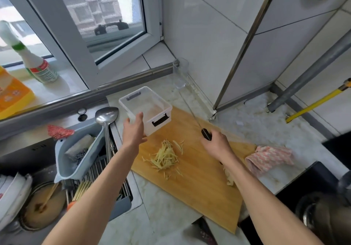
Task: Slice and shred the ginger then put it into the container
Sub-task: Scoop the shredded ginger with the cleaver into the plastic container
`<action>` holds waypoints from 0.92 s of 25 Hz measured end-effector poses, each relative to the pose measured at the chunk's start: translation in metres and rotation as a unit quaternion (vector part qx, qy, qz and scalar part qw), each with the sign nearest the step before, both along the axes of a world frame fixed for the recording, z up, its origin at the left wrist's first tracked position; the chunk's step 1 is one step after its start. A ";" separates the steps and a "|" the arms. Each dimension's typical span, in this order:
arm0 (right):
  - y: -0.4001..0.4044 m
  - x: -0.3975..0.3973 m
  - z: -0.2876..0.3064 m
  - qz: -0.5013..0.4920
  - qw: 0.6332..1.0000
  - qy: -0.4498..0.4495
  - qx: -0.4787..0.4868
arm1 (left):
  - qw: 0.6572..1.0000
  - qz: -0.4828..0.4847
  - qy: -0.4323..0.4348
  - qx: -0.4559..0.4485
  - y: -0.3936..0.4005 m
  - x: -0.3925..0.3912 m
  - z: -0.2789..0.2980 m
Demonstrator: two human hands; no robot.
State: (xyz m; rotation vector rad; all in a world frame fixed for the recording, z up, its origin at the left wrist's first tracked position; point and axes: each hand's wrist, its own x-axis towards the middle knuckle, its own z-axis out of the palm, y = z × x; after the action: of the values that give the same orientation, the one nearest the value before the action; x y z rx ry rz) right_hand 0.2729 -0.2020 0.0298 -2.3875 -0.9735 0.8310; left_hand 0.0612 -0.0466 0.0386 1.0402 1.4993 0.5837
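Note:
A pile of pale yellow ginger shreds [165, 157] lies in the middle of the wooden cutting board [199, 193]. The clear plastic container [150, 106], lidless with black clips, stands at the board's far left corner. My left hand [133, 130] is against its near left side, fingers straight, thumb by its lower corner. My right hand [216, 146] grips the black handle of a knife [195, 117], whose thin blade points away over the board. More pale ginger [229, 179] shows beside my right forearm, partly hidden.
A sink [28, 161] with a grey drain basket [76, 153], ladle [106, 117] and dishes lies left of the board. A glass [180, 73] stands in the corner behind. A pink cloth [269, 159] lies right of the board, next to a black stove [313, 187].

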 end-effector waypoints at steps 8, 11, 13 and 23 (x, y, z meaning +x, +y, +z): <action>-0.053 -0.005 0.008 -0.074 0.992 0.066 0.073 | 0.996 -0.034 -0.032 -0.077 -0.018 0.095 -0.014; -0.077 -0.013 0.002 -0.099 0.987 0.093 0.085 | 0.994 -0.060 -0.046 -0.075 -0.031 0.109 -0.013; -0.096 -0.021 -0.002 -0.111 0.985 0.096 0.086 | 0.993 -0.064 -0.045 -0.085 -0.039 0.103 -0.007; -0.095 -0.035 0.007 0.157 0.973 -0.168 0.009 | 0.990 -0.095 0.034 0.097 -0.064 -0.004 -0.011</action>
State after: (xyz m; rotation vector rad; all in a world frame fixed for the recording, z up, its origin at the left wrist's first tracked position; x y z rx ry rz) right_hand 0.2382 -0.2966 0.0367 -2.4414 -1.5139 0.5224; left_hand 0.0571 -0.1110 0.0276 1.3494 1.4011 0.5710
